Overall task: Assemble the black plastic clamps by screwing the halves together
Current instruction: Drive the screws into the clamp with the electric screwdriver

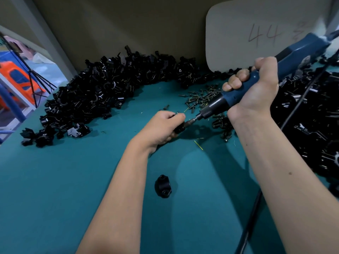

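Over the green table (55, 180), the left hand (161, 128) grips a black clamp (178, 128) while the right hand (256, 90) wraps around a blue electric screwdriver (244, 92) whose bit (190, 121) meets it, near the screws (201, 97) and another clamp half (162, 186).

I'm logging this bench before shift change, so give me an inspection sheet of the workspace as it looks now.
Surface: teal table, with bits of yellow-green debris.
Job's things: clamp held in left hand; blue electric screwdriver in right hand, bit at the clamp; screws heaped; loose clamp part near the front.
Clutter: black parts piled at left and at right.
Grippers: both hands' fingers curled around what they hold.
Cables: black cord along the right forearm.
Surroundings: cardboard wall; card marked 44.
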A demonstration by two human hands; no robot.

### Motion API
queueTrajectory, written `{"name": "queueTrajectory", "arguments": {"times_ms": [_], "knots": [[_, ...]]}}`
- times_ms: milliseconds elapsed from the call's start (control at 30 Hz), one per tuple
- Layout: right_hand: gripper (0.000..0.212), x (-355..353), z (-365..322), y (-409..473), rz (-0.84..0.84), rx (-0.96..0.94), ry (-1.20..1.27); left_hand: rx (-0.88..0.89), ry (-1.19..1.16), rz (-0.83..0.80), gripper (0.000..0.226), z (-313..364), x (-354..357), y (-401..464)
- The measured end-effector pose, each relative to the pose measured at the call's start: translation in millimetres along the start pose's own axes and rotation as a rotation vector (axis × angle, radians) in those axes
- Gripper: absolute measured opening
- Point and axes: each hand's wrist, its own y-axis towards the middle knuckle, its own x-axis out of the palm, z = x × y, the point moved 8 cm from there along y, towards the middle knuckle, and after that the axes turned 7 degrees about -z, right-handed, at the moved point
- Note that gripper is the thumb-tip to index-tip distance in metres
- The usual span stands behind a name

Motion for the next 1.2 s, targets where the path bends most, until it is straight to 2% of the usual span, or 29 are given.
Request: {"name": "queueTrajectory", "arguments": {"times_ms": [133, 533, 633, 800, 933, 1100, 1200], "knots": [[0.025, -2, 1, 0, 0.019, 0.010, -0.011, 0.034, 0.005, 0.039, 0.045, 0, 2, 0], [0.023, -13, -2, -1, 0.171, -0.063, -0.024, 0.069, 0.022, 0.119, 0.028, 4, -2, 1], [0.025, -13, -3, -3, 0.185, -0.083, -0.013, 0.091, 0.058, 0.166, 0.032, 8, -4, -1], [0.026, -6, -1, 0, 0.054, -0.028, 0.017, 0.194, 0.195, 0.282, 0.033, 18, -8, -11], [0.029, 6, -2, 0, -0.091, 0.007, -0.011, 0.280, 0.244, 0.262, 0.037, 24, -5, -17], [0.029, 2, 1, -1, -0.012, 0.021, 0.045, 0.291, 0.181, 0.249, 0.037, 24, -11, -19], [0.027, -5, -2, 1, 0.084, -0.001, 0.080, 0.313, 0.158, 0.331, 0.038, 25, -17, -21]]}}
